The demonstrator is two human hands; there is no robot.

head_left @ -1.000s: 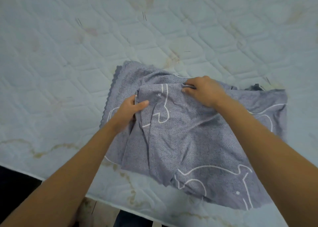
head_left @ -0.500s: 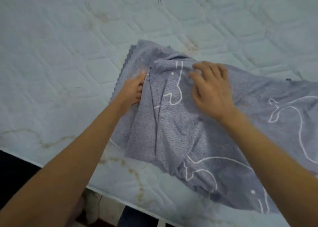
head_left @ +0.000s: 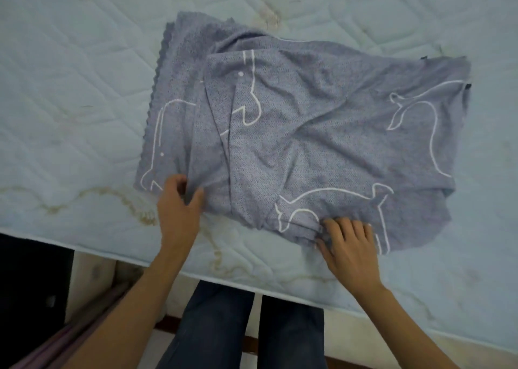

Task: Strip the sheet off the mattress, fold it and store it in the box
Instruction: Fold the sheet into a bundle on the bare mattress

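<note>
While the sheet lies rumpled and loosely doubled over on the bare quilted mattress, both hands are at its near edge. It is grey-blue with white animal outlines and sits at the middle of the view, spreading toward 3 o'clock, its scalloped edge running along the 9 o'clock side. At the sheet's 7 o'clock corner the left hand has its fingers and thumb narrowed around a fold of the cloth, pinching it. At 5 o'clock the right hand lies on the hem, fingers bent into bunched fabric with the thumb tucked against the edge, gripping it. Brownish stains mark the mattress at 8 o'clock. Legs in dark jeans stand against the mattress edge at 6 o'clock.
</note>
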